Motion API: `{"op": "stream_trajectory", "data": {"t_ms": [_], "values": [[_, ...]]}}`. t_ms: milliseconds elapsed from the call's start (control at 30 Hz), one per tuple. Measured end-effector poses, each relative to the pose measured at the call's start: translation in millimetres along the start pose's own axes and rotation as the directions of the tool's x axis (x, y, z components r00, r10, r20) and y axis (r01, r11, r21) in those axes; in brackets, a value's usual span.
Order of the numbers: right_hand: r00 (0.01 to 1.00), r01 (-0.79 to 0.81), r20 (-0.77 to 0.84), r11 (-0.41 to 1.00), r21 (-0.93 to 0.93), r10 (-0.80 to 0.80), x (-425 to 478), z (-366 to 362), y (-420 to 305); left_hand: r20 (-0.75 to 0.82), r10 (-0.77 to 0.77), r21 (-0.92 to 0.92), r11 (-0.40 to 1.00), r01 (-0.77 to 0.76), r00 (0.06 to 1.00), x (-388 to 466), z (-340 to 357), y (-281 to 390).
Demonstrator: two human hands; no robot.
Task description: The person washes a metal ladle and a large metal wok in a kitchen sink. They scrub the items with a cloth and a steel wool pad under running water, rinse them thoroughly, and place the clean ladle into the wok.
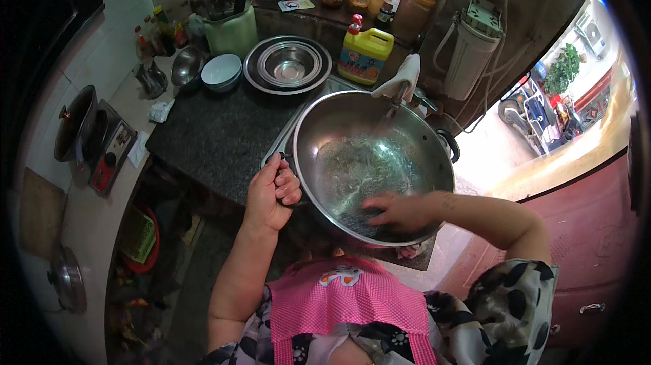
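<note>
A large stainless-steel wok stands tilted towards me over the sink area, with water pooled in its bottom. My left hand is closed around its left side handle. The opposite black handle is free. My right hand reaches inside over the near wall, blurred by motion. Something dark shows beneath its fingers, but whether it holds a scrubber is unclear. Above the far rim, a faucet with a white cloth draped on it runs water into the wok.
Nested metal basins, white bowls and a green container of utensils stand on the dark counter. A yellow detergent jug is behind the wok. At right are a water filter housing and a bright doorway. An induction cooker sits left.
</note>
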State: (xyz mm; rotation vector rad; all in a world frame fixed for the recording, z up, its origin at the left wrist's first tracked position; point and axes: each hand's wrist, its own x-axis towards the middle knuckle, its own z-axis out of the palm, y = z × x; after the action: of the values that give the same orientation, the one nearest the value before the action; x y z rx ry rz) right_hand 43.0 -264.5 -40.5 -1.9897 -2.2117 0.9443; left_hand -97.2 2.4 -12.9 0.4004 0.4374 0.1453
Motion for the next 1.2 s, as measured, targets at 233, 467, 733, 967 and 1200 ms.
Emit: {"op": "stream_trajectory", "data": {"t_ms": [233,467,733,967,1200], "values": [[0.747,-0.652,-0.271,0.749,-0.117,0.608,16.1,-11.1,104.2,0.051,-0.027,0.038,0.999,0.025,0.998,-2.0,-8.2,3.8],[0.976,-0.152,-0.171,0.986,-0.071,0.138,42.9,15.2,45.9,-0.087,0.101,0.005,0.995,-0.101,0.991,-10.0,3.3,-4.6],[0.863,-0.505,-0.129,0.827,-0.246,0.488,53.2,1.1,56.4,0.001,0.059,0.014,0.998,-0.059,0.998,-5.3,5.3,-9.5],[0.881,-0.461,-0.001,0.86,-0.217,0.473,23.7,4.2,41.7,-0.006,0.076,0.017,0.997,-0.076,0.997,-10.0,1.6,-11.7],[0.916,-0.314,-0.241,0.947,0.065,0.321,77.3,10.2,40.8,0.027,0.079,0.01,0.997,-0.079,0.996,-6.9,-3.4,-10.5]]}}
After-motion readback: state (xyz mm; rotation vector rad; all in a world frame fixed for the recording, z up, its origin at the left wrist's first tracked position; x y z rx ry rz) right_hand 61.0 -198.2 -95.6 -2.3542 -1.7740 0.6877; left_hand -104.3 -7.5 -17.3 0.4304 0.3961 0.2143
